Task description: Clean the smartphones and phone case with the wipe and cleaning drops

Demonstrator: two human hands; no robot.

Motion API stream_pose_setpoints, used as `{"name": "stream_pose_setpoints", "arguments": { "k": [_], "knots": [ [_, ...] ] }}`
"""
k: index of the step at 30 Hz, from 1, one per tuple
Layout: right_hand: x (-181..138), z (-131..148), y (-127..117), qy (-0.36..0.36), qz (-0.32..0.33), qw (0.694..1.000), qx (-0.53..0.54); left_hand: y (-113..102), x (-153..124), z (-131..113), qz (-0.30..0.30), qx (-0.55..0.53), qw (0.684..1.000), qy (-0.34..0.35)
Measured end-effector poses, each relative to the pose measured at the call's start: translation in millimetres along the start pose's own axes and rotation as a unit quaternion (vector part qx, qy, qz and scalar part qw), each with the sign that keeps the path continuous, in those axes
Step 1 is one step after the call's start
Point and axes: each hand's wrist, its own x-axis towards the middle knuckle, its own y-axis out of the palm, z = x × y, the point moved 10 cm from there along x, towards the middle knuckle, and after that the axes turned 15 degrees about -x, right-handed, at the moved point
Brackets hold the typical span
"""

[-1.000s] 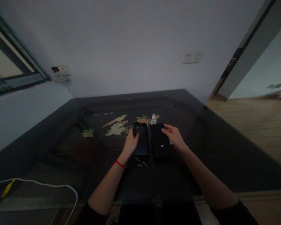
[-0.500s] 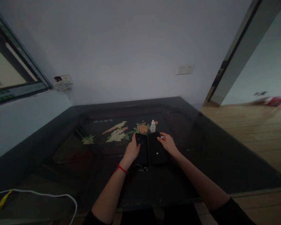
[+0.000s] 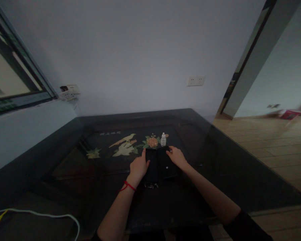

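Two flat black items lie side by side on the dark glass-topped table (image 3: 215,157): a black phone case (image 3: 152,167) on the left and a black phone (image 3: 167,164) on the right. My left hand (image 3: 138,166), with a red string at the wrist, grips the case's left edge with its fingers curled. My right hand (image 3: 176,156) rests on the phone's upper right side, fingers bent over its edge. A small metal key charm (image 3: 149,185) lies at the case's near end. A small white dropper bottle (image 3: 163,139) stands just beyond them.
Under the glass there is a painted bird and flower picture (image 3: 126,145). A white cable (image 3: 40,214) runs along the near left edge. Wall sockets (image 3: 196,80) sit on the far wall, a window (image 3: 12,83) on the left, and a doorway with wooden floor (image 3: 271,134) on the right.
The camera has tilted up, so the table and hands sit lower and smaller. The case and phone have come down flatter onto the table and closer together. Both hands stay on them.
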Motion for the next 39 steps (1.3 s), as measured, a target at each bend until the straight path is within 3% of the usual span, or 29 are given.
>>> {"name": "stream_pose_setpoints", "arguments": {
  "k": [8,15,19,22,25,28,34,39],
  "knots": [
    [-9,11,2,-0.025,0.05,0.994,-0.093,1,-1,2,0.015,0.013,1.0,0.002],
    [-7,20,-3,-0.055,0.048,0.992,-0.103,1,-2,2,0.04,0.017,0.999,-0.001],
    [7,8,-35,-0.052,0.007,0.995,-0.082,-2,-1,8,0.043,-0.01,0.999,-0.015],
    [25,2,-73,-0.042,-0.049,0.996,-0.06,-13,3,9,-0.001,-0.046,0.999,-0.02],
    [40,11,-99,-0.052,-0.088,0.994,-0.041,-26,11,-17,-0.052,-0.119,0.99,0.061],
    [51,28,-101,-0.059,-0.095,0.993,-0.042,-26,28,-49,-0.06,-0.136,0.983,0.111],
    [59,43,-85,-0.04,-0.088,0.993,-0.064,-10,74,-89,-0.084,-0.122,0.985,0.092],
    [60,41,-81,-0.041,-0.091,0.993,-0.055,5,93,-91,-0.088,-0.111,0.987,0.074]
  ]
}}
